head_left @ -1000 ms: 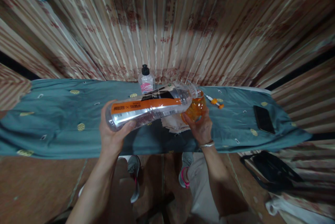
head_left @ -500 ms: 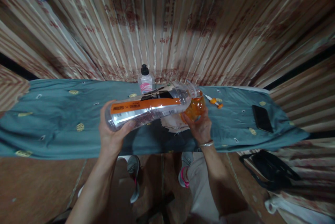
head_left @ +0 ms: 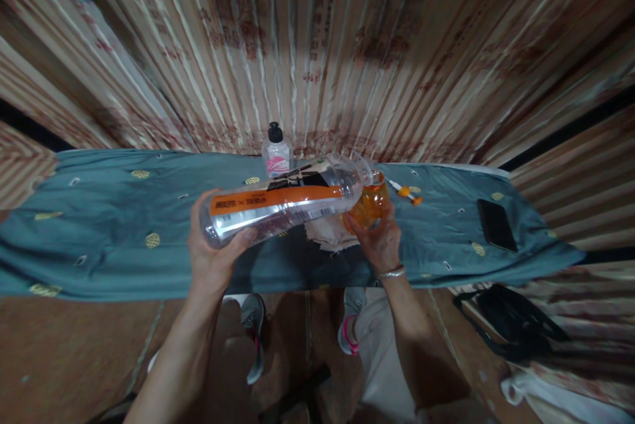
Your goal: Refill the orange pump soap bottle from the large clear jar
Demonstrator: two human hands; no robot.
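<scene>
My left hand (head_left: 215, 249) is wrapped round the base of a large clear plastic bottle (head_left: 282, 199) with an orange and black label. The bottle lies nearly level, its neck slightly raised and pointing right. Its mouth is at the rim of an orange transparent cup (head_left: 372, 204). My right hand (head_left: 377, 239) is closed round that cup, thumb on the near side. I cannot make out whether liquid passes between them. Under the bottle neck and cup, a crumpled pale cloth (head_left: 330, 232) lies on the table.
A small clear bottle with a black cap (head_left: 276, 153) stands behind the large bottle. An orange and white syringe-like item (head_left: 405, 192) lies right of the cup, and a black phone (head_left: 497, 224) farther right. A green patterned cloth (head_left: 114, 212) covers the table; a black bag (head_left: 516, 321) sits below right.
</scene>
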